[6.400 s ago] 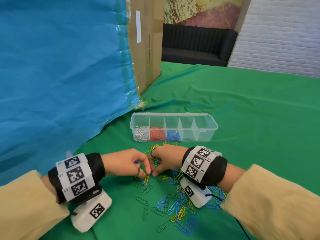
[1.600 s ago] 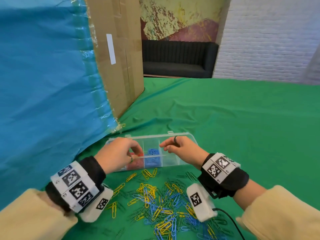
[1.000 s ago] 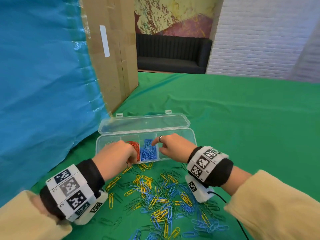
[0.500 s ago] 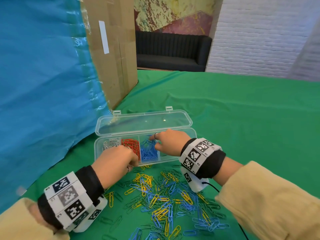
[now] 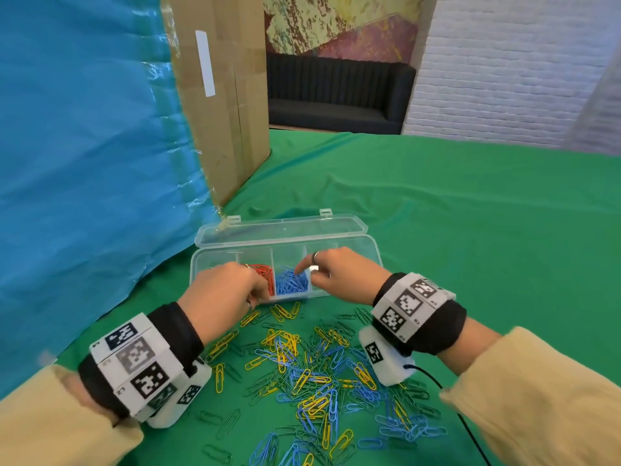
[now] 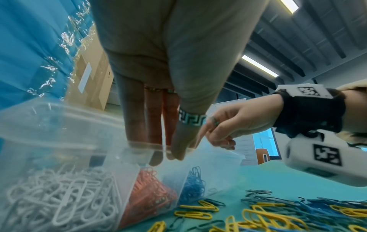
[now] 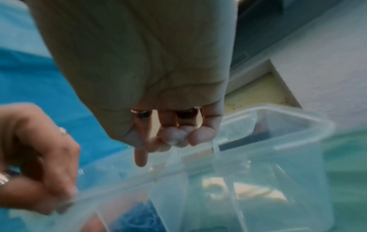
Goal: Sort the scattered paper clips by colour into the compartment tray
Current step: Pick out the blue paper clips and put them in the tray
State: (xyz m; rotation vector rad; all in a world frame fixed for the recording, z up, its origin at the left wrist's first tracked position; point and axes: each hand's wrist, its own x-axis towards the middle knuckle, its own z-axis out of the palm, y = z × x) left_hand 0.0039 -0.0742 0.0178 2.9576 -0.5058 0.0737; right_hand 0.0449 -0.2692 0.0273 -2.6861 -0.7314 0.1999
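The clear plastic compartment tray (image 5: 368,245) stands lid-open on the green surface (image 5: 470,230). The left hand (image 5: 221,294) grips its front rim. The right hand (image 5: 339,274), fingers curled and holding nothing, points one finger into the blue clips (image 5: 291,283). Scattered yellow, blue and green paper clips (image 5: 312,371) lie just in front.

The head view was bright and evenly lit, with soft, faint shadows under the wrists on the green bench (image 5: 470,230). Straight lines bowed toward the frame edges from the wide lens. Glare streaked the blue plastic sheet (image 5: 84,129). In the left wrist view, ceiling light strips (image 6: 260,66) glowed overhead, and the palm sat dim in shadow. The right wrist view was blurred throughout, its tray (image 7: 298,157) smeared and hazy.
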